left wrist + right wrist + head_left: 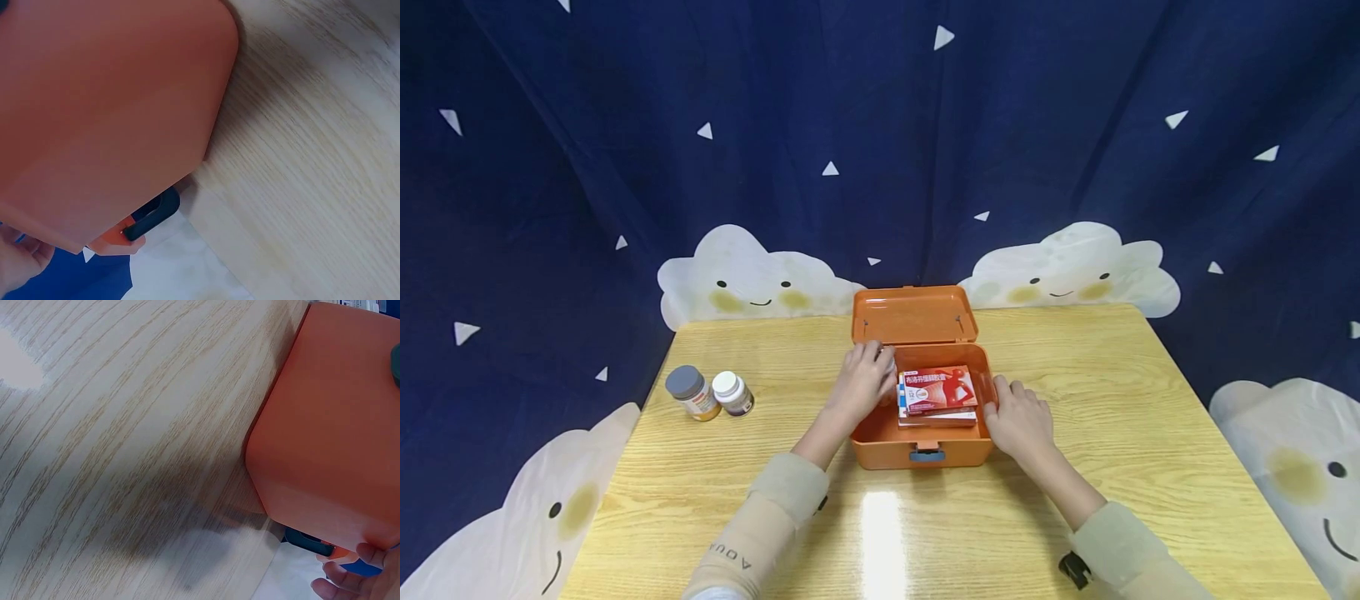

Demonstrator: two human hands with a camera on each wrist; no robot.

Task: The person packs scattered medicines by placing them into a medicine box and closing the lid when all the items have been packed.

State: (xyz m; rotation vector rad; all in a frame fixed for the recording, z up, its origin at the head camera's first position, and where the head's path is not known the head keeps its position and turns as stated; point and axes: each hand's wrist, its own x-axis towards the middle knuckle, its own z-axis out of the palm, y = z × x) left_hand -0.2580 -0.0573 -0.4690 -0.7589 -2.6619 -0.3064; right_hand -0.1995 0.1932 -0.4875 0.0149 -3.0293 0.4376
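An orange storage box (880,455) stands on the table with its lid (913,315) tipped back. My left hand (859,385) reaches over its left wall, fingers curled round a white bottle (890,367) that is mostly hidden beneath them. Inside, to the right of that bottle, lies a stack of medicine boxes with a red-and-white one (938,390) on top. My right hand (1021,418) is at the right wall, its thumb and forefinger at the rim. In the right wrist view, the fingers (337,575) show just past the box's edge.
Two bottles stand at the table's left, one with a grey cap (685,382) and one with a white cap (726,383). A blue-grey latch (927,456) is on the box's front. Behind the wooden table (1112,400) hangs a dark blue curtain (880,125).
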